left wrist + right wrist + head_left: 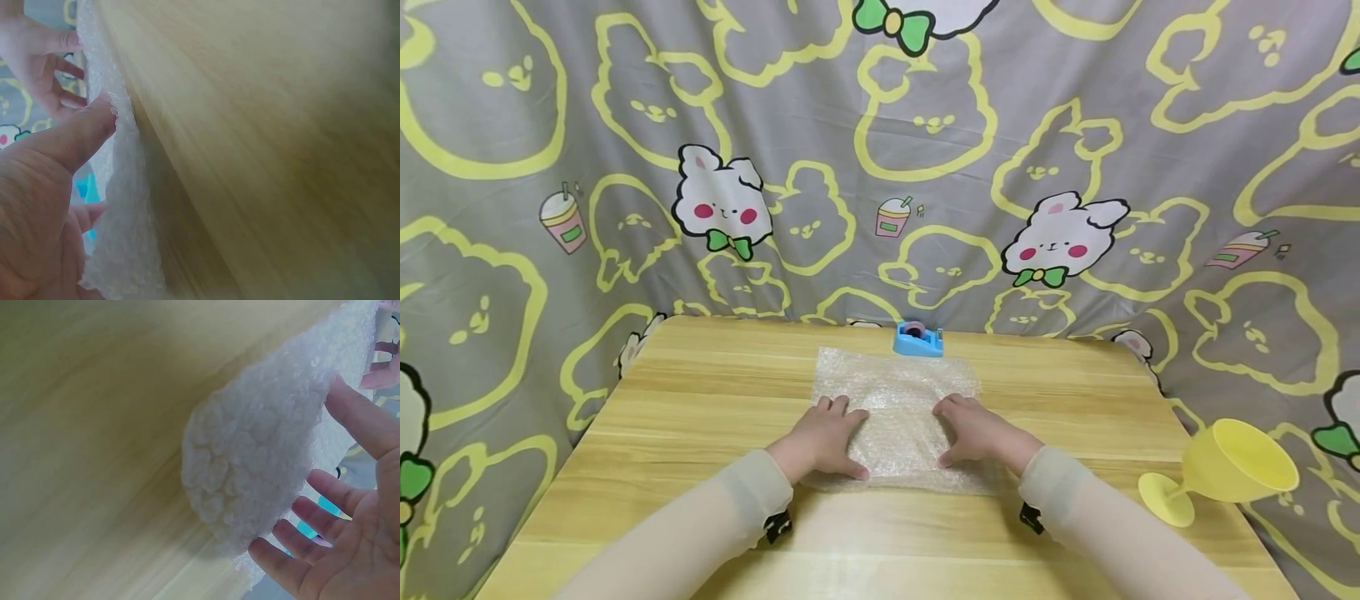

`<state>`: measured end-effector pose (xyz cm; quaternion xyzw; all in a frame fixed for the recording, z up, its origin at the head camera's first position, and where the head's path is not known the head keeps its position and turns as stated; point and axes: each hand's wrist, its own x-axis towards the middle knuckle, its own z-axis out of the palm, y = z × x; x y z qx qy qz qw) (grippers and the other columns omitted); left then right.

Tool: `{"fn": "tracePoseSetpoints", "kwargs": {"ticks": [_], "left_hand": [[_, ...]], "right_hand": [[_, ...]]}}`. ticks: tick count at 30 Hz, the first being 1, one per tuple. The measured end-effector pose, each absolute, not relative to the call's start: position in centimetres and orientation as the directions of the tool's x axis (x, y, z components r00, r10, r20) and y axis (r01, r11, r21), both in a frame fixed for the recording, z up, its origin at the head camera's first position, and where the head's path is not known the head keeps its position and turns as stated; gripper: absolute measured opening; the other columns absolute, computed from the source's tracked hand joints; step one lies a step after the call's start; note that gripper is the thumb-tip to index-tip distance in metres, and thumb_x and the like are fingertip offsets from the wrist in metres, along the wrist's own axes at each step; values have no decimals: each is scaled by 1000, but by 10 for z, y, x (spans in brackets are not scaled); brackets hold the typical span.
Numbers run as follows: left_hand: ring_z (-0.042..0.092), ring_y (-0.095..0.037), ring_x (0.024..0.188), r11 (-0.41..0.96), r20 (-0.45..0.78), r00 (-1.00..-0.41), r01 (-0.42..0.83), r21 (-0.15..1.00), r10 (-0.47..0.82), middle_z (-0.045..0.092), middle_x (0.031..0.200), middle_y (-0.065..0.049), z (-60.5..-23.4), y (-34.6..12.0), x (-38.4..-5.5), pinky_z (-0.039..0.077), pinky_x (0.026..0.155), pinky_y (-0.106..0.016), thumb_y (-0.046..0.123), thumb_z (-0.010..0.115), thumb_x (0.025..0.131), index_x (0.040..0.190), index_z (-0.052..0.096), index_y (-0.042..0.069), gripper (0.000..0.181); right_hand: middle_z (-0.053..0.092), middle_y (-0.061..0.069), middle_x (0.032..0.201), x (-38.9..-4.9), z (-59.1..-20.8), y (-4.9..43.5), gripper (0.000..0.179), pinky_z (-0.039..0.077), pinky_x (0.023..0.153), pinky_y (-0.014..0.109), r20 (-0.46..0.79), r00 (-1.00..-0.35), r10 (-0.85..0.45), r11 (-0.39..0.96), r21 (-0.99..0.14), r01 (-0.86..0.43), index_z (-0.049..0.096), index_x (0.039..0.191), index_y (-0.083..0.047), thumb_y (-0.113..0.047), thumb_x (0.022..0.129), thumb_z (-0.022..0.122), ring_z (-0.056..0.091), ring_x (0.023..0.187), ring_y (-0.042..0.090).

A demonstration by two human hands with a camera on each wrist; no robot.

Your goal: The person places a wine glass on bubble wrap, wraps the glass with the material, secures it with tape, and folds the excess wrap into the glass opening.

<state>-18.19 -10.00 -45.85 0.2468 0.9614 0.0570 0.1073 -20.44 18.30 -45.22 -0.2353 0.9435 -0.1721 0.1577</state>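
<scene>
A sheet of clear bubble wrap (pixel 898 433) lies spread on the wooden table in the head view. On its left part rests my left hand (pixel 826 437), thumb and fingers spread apart. My right hand (pixel 977 431) touches the right part the same way, fingertips on the plastic. Seen from the left wrist, the thumb presses the bubble wrap (pixel 122 206) close to its near edge. From the right wrist, spread fingertips (pixel 262 550) meet the bubble wrap (pixel 250 444), whose near corner curls up a little off the wood.
Behind the sheet, a blue tape dispenser (pixel 917 340) stands near the table's back edge. A yellow plastic goblet (pixel 1232 462) lies tipped at the right edge. The wooden table (pixel 700 392) is enclosed by a grey patterned curtain (pixel 820 108).
</scene>
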Motion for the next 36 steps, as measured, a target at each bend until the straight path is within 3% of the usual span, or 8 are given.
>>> {"fn": "tracePoseSetpoints", "kwargs": {"ticks": [16, 25, 30, 36], "left_hand": [[43, -40, 127, 873, -185, -854, 465, 147, 486, 43, 147, -20, -459, -88, -184, 42, 103, -49, 72, 77, 69, 149, 47, 18, 101], [43, -38, 127, 873, -186, -854, 465, 144, 486, 43, 148, -19, -463, -85, -185, 42, 104, -48, 74, 75, 69, 150, 46, 19, 102], [43, -39, 127, 873, -185, -854, 465, 145, 486, 43, 148, -19, -461, -85, -184, 42, 103, -48, 74, 75, 69, 150, 46, 18, 102], [42, -38, 129, 866, -209, -840, 477, 153, 500, 41, 149, -19, -458, -88, -183, 42, 105, -48, 73, 73, 73, 152, 44, 17, 100]], "right_hand": [[53, 18, 134, -210, -454, 195, 79, 38, 111, 51, -208, -840, -502, 833, -378, -404, 56, 131, 1, -25, 67, 94, 48, 127, 40], [52, 20, 135, -213, -449, 199, 77, 40, 108, 53, -247, -810, -532, 828, -354, -436, 55, 132, 1, -31, 72, 91, 48, 126, 40], [53, 22, 137, -214, -450, 195, 83, 41, 107, 54, -222, -829, -514, 844, -302, -442, 50, 139, 1, -39, 76, 87, 49, 127, 41], [49, 22, 138, -214, -451, 190, 89, 45, 102, 53, -220, -859, -462, 878, -255, -406, 50, 142, -2, -41, 73, 89, 45, 126, 42]]}}
